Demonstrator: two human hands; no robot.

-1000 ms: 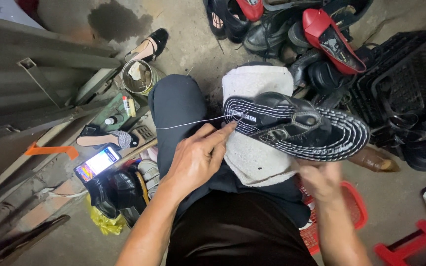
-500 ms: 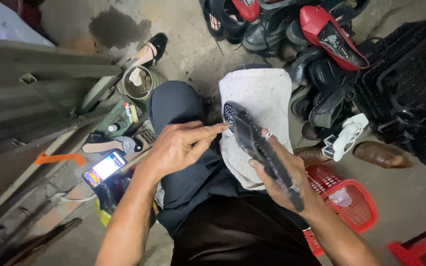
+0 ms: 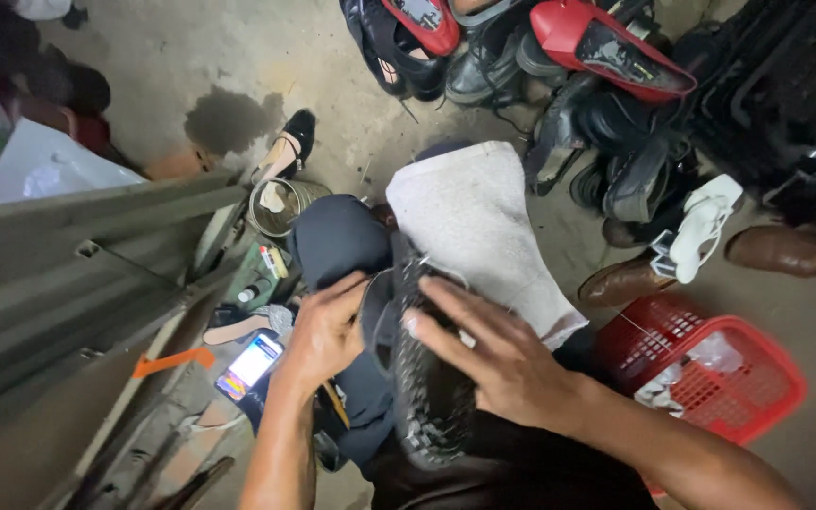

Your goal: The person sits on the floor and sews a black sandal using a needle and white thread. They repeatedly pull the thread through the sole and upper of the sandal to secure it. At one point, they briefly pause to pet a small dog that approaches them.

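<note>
Down in the near middle, a black rubber sandal with a studded tread sole (image 3: 422, 378) rests sole-up on the person's lap, against a pale grey cloth (image 3: 484, 227) draped over the knee. Left hand (image 3: 323, 331) clasps its left edge; right hand (image 3: 498, 364) lies across the sole, fingers spread. A red plastic basket (image 3: 748, 387) sits right, a lit phone (image 3: 249, 366) left on the floor.

One sandal (image 3: 417, 378), one red basket (image 3: 739, 378), one phone (image 3: 249, 366), two hands.
</note>
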